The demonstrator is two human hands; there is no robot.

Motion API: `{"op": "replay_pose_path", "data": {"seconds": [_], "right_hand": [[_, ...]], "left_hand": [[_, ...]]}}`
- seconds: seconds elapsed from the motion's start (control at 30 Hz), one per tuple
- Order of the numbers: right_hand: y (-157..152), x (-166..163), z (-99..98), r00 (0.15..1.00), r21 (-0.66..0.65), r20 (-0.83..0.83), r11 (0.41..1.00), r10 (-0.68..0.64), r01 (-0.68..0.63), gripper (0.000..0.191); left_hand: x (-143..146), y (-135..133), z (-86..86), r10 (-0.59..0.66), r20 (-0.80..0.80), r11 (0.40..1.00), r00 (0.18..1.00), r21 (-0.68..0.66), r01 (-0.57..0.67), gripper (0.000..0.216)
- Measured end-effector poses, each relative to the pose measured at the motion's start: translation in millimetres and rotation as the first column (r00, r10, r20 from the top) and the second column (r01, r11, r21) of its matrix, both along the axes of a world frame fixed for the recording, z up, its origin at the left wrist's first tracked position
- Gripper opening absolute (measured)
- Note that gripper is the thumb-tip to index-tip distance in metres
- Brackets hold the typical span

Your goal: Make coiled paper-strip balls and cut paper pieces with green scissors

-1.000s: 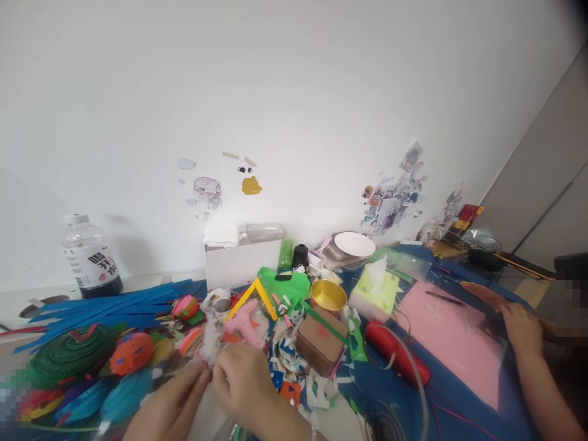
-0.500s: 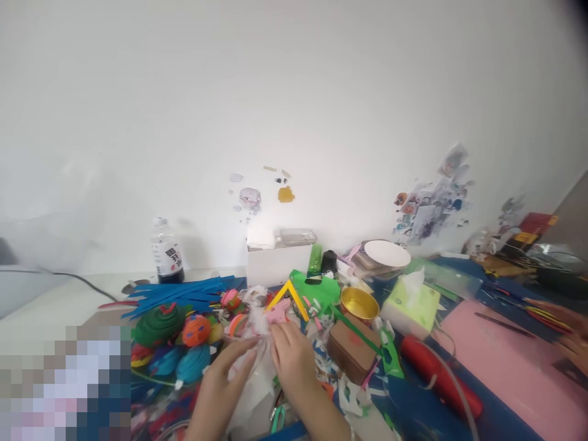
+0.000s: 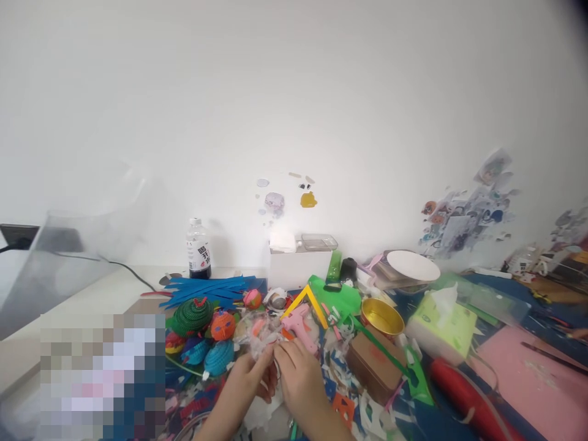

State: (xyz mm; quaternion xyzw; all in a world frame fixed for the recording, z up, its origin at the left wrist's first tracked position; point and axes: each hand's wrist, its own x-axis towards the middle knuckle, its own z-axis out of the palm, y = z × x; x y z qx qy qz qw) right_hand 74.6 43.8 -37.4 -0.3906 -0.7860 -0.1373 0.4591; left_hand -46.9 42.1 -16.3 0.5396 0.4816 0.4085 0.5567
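Note:
My left hand [image 3: 250, 376] and my right hand [image 3: 296, 370] meet low in the middle of the view, fingertips pinched together. Between them is the edge of a crinkled, see-through plastic bag [image 3: 255, 327], which spreads out beyond the fingers. What may lie inside the bag is hard to make out. Just past my right hand lies a pink glue gun [image 3: 298, 324], with a yellow angled strip [image 3: 305, 297] behind it. To the left sit coiled paper balls, among them a green one [image 3: 193, 317], an orange one [image 3: 223, 326] and a blue one [image 3: 219, 357].
Paper scraps [image 3: 367, 413] litter the blue table. A brown box [image 3: 374, 361], a gold tin [image 3: 382, 317], a tissue pack [image 3: 443, 324] and a red cylinder [image 3: 473, 398] stand rightward. Blue strips [image 3: 209, 289] and a bottle [image 3: 199, 251] are at back left; a white box [image 3: 298, 267] stands against the wall.
My hands have come closer together, and their fingers now meet on the plastic. The view has turned left, so the table's things sit further right.

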Motion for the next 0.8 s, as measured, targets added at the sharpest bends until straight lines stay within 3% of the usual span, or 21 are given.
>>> {"op": "replay_pose_path", "data": {"seconds": [0.17,0.27,0.37,0.63,0.8], "right_hand": [[-0.1,0.9,-0.3,0.995,-0.019,-0.097,0.999,0.033,-0.035,0.027],[-3.3,0.4,1.2,0.985,-0.115,-0.172,0.992,0.032,-0.052,0.027],[-6.7,-0.8,-0.2,0.967,-0.199,-0.254,0.978,0.009,-0.061,0.028],[-4.8,-0.6,-5.2,0.906,-0.231,-0.421,0.971,-0.035,-0.069,0.026],[-2.3,7.9,10.2,0.893,-0.292,-0.433,0.917,0.125,-0.27,0.024]], "left_hand": [[3.5,2.4,-11.2,-0.002,0.021,0.992,1.0,0.128,-0.001,0.048],[6.1,3.4,-17.1,0.045,-0.007,0.984,0.999,0.175,-0.043,0.045],[11.1,3.6,-22.5,0.108,-0.026,0.974,0.994,0.201,-0.101,0.044],[24.5,0.7,-30.7,0.208,-0.037,0.947,0.977,0.258,-0.192,0.047],[19.4,-3.7,-18.5,0.251,-0.009,0.927,0.968,0.291,-0.238,0.047]]}}
